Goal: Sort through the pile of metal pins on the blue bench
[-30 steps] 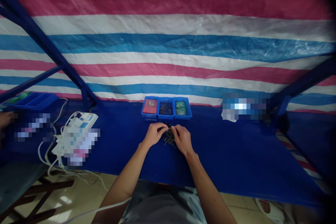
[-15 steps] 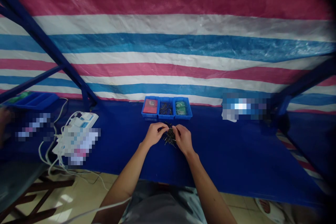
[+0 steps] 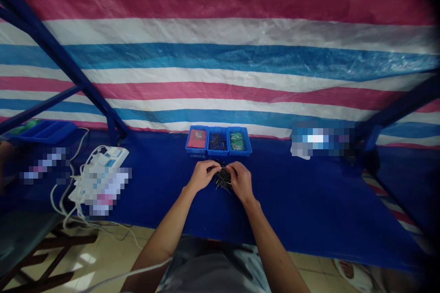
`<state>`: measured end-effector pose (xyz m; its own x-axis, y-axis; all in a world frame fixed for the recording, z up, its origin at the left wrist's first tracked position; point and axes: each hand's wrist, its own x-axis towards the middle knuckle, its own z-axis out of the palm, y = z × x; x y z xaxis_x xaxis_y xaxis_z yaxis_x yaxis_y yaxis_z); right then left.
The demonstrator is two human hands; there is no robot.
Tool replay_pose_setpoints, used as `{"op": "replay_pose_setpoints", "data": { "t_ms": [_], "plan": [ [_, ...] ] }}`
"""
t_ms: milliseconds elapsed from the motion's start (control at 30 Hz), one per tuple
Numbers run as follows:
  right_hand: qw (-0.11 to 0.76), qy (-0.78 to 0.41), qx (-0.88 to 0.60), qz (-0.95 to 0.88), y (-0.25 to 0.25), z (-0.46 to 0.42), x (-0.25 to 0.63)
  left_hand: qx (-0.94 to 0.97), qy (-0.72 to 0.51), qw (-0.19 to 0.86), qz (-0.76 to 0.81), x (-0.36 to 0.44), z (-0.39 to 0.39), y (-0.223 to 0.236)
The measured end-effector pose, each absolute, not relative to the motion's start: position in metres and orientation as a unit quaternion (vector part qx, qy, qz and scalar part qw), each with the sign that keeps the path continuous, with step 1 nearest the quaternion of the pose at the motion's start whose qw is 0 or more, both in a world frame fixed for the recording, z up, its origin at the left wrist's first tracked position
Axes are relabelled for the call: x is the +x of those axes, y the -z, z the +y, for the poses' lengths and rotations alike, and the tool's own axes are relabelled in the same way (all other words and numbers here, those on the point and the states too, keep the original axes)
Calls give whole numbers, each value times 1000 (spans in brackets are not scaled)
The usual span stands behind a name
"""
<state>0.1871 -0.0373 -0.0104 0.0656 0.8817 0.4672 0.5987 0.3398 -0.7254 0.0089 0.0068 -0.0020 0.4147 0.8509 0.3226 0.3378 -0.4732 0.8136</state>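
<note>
My left hand (image 3: 202,176) and my right hand (image 3: 241,179) meet almost fingertip to fingertip over a small pile of thin, dark, rod-like metal pieces (image 3: 224,183) on the blue tabletop. Both hands are closed in a pinch; what lies between the fingertips is too small to make out. Just beyond them three small blue bins stand side by side. The left bin (image 3: 196,151) holds a red flat item, the middle bin (image 3: 217,152) more of the dark thin pieces, and the right bin (image 3: 240,153) green-and-white packets.
White power strips (image 3: 116,154) with tangled cables lie on the blue table (image 3: 309,210) to the left. Farther left is a blue divided tray (image 3: 51,132), near part of another person's hand (image 3: 5,155). Blurred items sit at back right, before a striped sheet (image 3: 240,64).
My fingertips shift only very slightly over the pile, the right hand a touch closer to the left. The bins and the pile look the same.
</note>
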Motion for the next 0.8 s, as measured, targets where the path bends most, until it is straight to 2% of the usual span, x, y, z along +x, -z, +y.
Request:
{"op": "replay_pose_setpoints", "data": {
  "t_ms": [367,800],
  "plan": [
    [526,-201,-525,-638,7,-37,188,764,-380,344,391,8,5,0],
    [542,-240,-528,-608,6,-37,188,756,-382,354,396,8,8,4]
  ]
}}
